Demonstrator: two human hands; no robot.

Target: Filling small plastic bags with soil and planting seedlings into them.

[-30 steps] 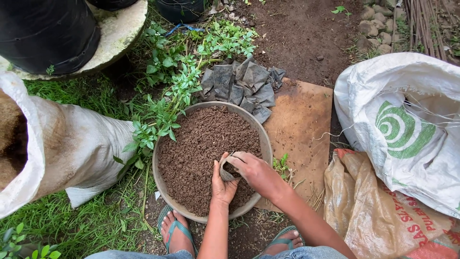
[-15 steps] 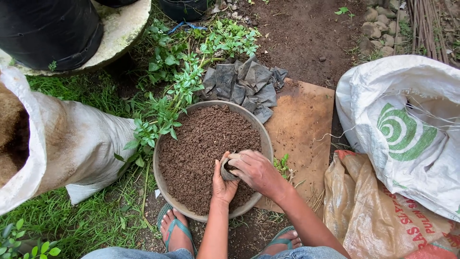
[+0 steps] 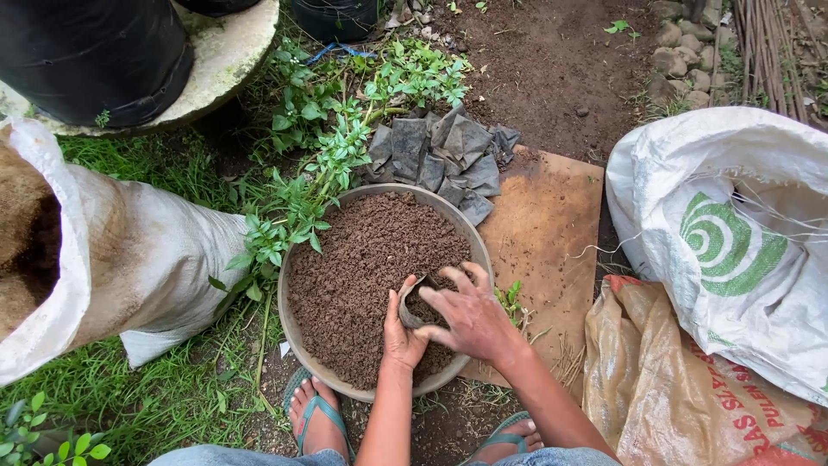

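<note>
My left hand (image 3: 403, 332) grips the small grey bag (image 3: 412, 306) over the soil basin (image 3: 297, 332), near its closer rim; my right hand (image 3: 470, 315) spreads open beside it, fingers touching the bag's edge.

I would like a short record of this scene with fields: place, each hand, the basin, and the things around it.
Place: outdoors, bare soil and grass
Left hand: holds a small dark planting bag open over the basin
Right hand: fingers spread, at the mouth of the bag
Basin: round, shallow, filled with brown soil mix
Behind basin: pile of empty dark bags, green plants
Left side: white sack, open
Right side: white sack with green spiral, brown plastic sack
Under basin edge: flat brown board
</note>
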